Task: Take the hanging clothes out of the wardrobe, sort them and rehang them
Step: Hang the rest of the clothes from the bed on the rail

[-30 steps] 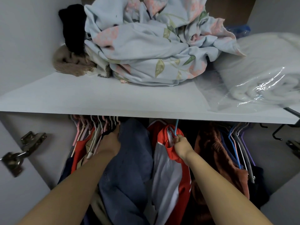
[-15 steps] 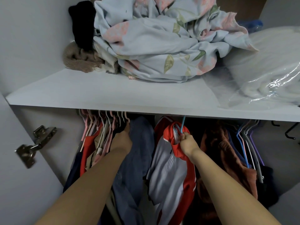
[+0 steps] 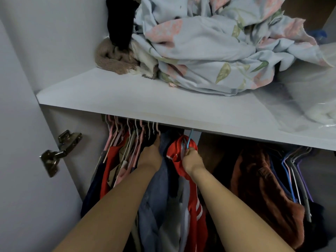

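Bedding (image 3: 214, 57) atop white wardrobe shelf (image 3: 112, 99)

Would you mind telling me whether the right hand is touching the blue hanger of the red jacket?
Touching. The head view shows the right hand closed around the neck of the blue hanger, which carries the red jacket, with no gap visible.

Two bare forearms, no sleeves; left hand (image 3: 151, 157) and right hand (image 3: 192, 160) ringless.

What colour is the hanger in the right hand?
Light blue hanger, gripped by the right hand; head view.
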A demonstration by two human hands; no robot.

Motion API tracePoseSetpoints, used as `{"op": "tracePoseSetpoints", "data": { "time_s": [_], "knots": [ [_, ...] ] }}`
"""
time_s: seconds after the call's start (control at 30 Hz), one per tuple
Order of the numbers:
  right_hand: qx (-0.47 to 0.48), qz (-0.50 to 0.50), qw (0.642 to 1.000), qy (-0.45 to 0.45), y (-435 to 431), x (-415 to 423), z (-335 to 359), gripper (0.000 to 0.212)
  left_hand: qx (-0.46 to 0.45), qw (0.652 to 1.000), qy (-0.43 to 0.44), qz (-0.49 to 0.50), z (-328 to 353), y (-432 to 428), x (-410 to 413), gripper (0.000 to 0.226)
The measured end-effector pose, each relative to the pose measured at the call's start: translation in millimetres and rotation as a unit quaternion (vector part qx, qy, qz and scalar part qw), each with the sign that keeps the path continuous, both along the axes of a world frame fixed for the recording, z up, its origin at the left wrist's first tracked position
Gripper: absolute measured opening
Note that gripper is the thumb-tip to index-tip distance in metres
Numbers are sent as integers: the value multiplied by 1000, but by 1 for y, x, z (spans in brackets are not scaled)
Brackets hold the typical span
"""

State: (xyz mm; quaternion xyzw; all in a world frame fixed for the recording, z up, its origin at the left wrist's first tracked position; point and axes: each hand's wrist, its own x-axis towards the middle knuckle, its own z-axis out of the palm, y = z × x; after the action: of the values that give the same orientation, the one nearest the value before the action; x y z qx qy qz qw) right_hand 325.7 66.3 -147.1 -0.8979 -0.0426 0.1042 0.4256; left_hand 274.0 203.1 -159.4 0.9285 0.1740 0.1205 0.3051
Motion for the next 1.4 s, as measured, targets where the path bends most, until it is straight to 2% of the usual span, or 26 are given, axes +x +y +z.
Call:
{"op": "tracePoseSetpoints", "data": {
  "time_s": [0.07, 0.17, 0.43, 0.6, 0.73, 0.87, 0.97, 1.13, 1.4],
  "knots": [
    [2, 13, 1000, 3, 24, -8, 0, 31, 15, 1000, 3, 8, -1, 2, 0, 68],
    [0, 19, 1000, 7, 44, -15, 0, 31, -20, 1000, 10, 10, -5, 5, 2, 73],
    [-36, 40, 999, -2, 44, -15, -2, 35, -39, 999, 0, 14, -12, 4, 7, 75],
    [-20, 28, 999, -6, 50, -18, -6, 31, -69, 998, 7, 0, -13, 5, 9, 75],
    [-4, 24, 1000, -13, 66, -17, -12, 29, -161, 987, -5, -27, -11, 11, 11, 62],
    [49, 60, 997, 5, 78, -14, -18, 26, -335, 939, -55, -50, -7, 24, 5, 51],
    [102, 76, 991, 43, 81, -9, -21, 28, -373, 924, -62, -58, -6, 30, 4, 48],
    [170, 93, 976, 104, 62, -2, -21, 28, -390, 917, -73, -46, -12, 25, 10, 47],
    [156, 83, 983, 56, 49, 3, -30, 34, -380, 920, -90, -48, -14, 14, 12, 50]
  ]
}}
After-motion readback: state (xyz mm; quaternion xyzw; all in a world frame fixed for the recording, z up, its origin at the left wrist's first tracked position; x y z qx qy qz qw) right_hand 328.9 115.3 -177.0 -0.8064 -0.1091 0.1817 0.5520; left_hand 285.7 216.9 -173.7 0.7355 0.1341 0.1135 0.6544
